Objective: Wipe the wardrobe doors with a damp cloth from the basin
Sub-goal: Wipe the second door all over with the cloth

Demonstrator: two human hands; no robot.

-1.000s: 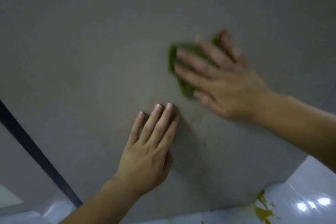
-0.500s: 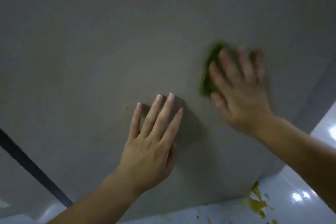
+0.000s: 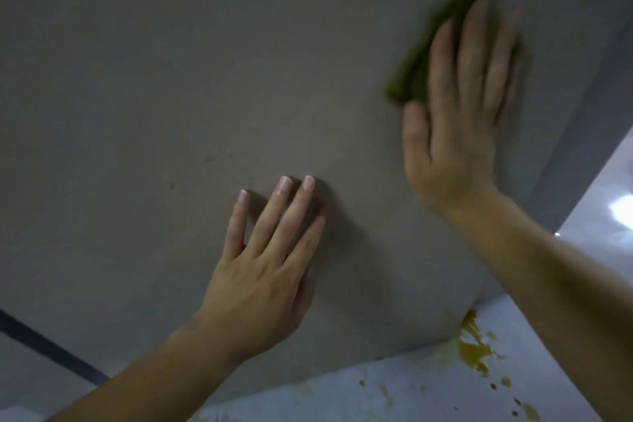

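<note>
The wardrobe door (image 3: 171, 96) is a broad, flat panel with a matt grey-beige face, smooth but for a few faint dark specks. A green cloth (image 3: 412, 68), bunched into a thick, fuzzy oblong pad and blurred at its edges, lies flat against the upper right part of the door, near the door's right edge. The right hand (image 3: 455, 120) presses it there. Its grip is spread, with the fingers straight and slightly apart over the cloth and the thumb tip at the cloth's lower end, so only the cloth's left side and top show. The left hand (image 3: 263, 277) rests flat on the bare door, lower and to the left, well apart from the cloth. Its grip is likewise spread, straight-fingered and holding nothing. A dark narrow strip (image 3: 51, 349) slants across the lower left corner. Below the door's bottom edge lies a glossy pale floor (image 3: 411, 394), splashed with yellow stains (image 3: 474, 349) near the door's lower right corner.
</note>
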